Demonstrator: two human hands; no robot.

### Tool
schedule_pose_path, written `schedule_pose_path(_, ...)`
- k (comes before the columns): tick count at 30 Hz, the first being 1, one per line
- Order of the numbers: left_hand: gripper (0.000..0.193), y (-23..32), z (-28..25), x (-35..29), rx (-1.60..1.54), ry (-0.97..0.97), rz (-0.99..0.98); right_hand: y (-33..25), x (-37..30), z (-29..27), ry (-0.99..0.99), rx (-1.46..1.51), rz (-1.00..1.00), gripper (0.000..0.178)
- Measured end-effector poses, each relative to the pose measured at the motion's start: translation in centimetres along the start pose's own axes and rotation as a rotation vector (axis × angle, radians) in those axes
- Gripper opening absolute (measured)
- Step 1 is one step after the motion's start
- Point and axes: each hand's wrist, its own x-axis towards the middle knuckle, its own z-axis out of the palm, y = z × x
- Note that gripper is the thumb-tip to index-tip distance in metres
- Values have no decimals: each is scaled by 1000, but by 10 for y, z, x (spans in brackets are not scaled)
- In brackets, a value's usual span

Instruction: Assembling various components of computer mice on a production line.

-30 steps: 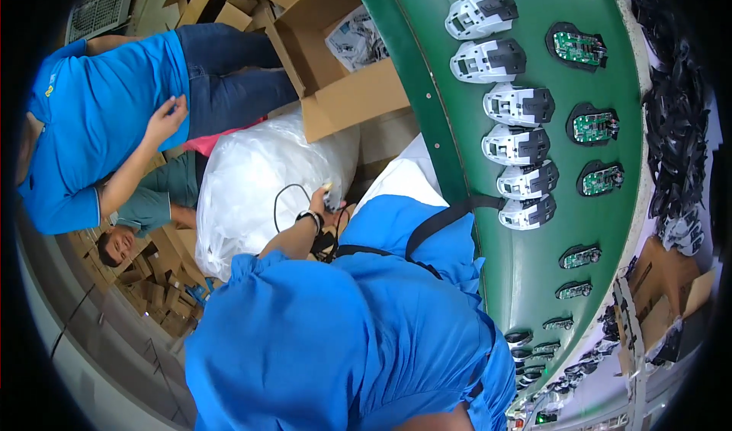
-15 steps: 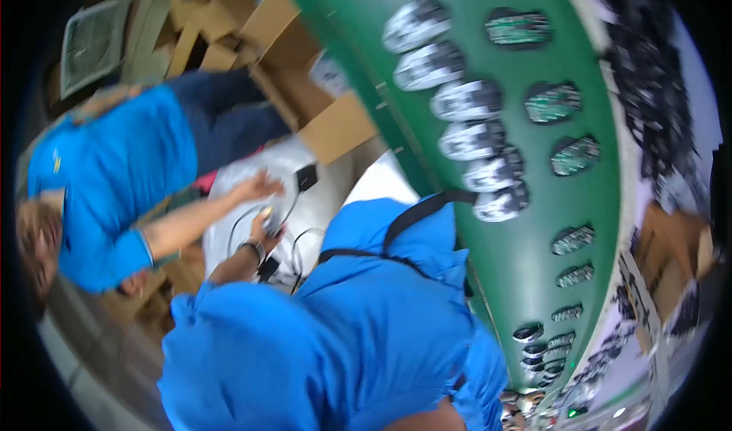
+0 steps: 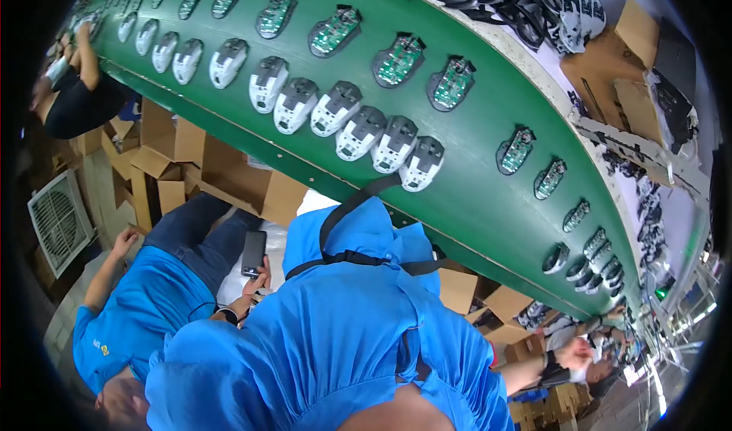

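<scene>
My left hand (image 3: pixel 250 294), with a dark band at the wrist, is out to the left of my blue smock. Its fingers are closed on a dark phone (image 3: pixel 254 253). My right arm reaches far out to the right, away from the belt. My right hand (image 3: pixel 576 352) is small there, with a black wristband; its finger pose is unclear. In front of me, a slanting row of white-and-dark computer mouse shells (image 3: pixel 393 144) lies on a green conveyor belt (image 3: pixel 335 195). Behind them are black mouse bases with green circuit boards (image 3: pixel 399 60). Neither hand touches these.
A co-worker in a blue shirt (image 3: pixel 145 294) is close on my left, one hand (image 3: pixel 126 240) raised. Open cardboard boxes (image 3: pixel 229 176) stand below the belt. Black parts (image 3: pixel 496 0) lie piled beyond its far edge. A white fan (image 3: pixel 61 221) is at far left.
My view has swung, so the belt now crosses the top. A black box with a cable showed near my left hand; now that hand grips the phone. The co-worker's reaching arm has drawn back.
</scene>
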Motion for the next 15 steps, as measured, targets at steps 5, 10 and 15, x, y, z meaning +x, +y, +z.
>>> schedule_pose_path(5,55,-3,-21,-46,417,136,-42,158,-42,222,90,-1119,-329,21)
schedule_pose_path(10,60,64,-22,-87,626,585,157,299,-130,279,-1094,-1445,-282,55)
schedule_pose_path(15,66,188,-26,-98,-145,656,1254,394,-222,325,-1709,-1320,-281,77)
